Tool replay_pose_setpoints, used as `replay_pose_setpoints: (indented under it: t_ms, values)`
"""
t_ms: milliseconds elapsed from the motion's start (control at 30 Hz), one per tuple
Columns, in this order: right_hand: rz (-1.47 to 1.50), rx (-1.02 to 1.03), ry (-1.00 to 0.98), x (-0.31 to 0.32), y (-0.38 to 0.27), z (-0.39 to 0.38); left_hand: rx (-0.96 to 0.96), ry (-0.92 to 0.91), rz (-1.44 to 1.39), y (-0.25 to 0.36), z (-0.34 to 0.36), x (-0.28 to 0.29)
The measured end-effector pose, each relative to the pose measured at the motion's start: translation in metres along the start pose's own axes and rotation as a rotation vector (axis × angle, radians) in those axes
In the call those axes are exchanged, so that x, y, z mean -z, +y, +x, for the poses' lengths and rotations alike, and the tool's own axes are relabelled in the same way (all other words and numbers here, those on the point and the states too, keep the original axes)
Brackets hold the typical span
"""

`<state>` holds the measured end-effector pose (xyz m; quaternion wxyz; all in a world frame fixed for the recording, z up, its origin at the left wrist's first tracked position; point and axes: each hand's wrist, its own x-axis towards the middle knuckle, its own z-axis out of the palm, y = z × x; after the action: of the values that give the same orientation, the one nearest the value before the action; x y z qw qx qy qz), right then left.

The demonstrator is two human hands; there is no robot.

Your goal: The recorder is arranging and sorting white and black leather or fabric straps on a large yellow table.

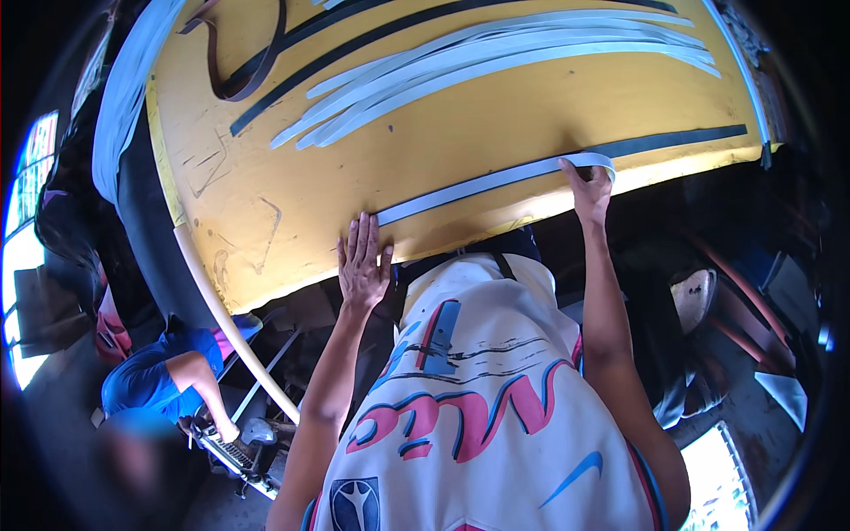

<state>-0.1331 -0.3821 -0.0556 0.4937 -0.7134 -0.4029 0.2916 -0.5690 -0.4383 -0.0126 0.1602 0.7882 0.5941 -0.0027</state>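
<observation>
While L hand rests flat at end of wht strip, R hand pinches it nr curl

Got a wht. sleeveless jersey on, loose fit, w/ big slanted script lettering in pinkish red, edged dk. blue, right across the front. Toward the hem there's a lt. blue block shape w/ a red stripe, plus thin blk. brushstroke-type lines. Blue curved tick on the R side of the chest; dk. sq. badge w/ a pale figure on the L. Armhole trim looks dk. blue, lt. blue & reddish. Arms bare; L hand & R hand too.
</observation>
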Motion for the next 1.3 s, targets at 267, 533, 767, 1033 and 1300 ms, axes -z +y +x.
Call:
replay_pose_setpoints:
  t_ms: [267, 533, 767, 1033, 1300]
  values:
    - [-0.091, 0.053, 0.013, 0.007, 0.012, 0.011, -0.042, 0.015, -0.214, 0.066, 0.035, -0.015]
    - [-0.325, 0.081, -0.030, 0.011, 0.005, 0.007, -0.279, 0.170, -0.356, 0.230, 0.132, -0.058]
    - [0.252, -0.307, -0.232, 0.024, -0.029, 0.007, -0.173, 0.086, -0.175, 0.235, 0.129, -0.056]
    - [1.147, -0.932, -0.152, 0.065, -0.032, 0.033, -0.155, 0.032, -0.100, 0.242, 0.135, -0.050]
    - [1.191, -0.723, -0.104, 0.107, -0.050, 0.047, -0.211, -0.009, -0.135, 0.243, 0.137, -0.054]
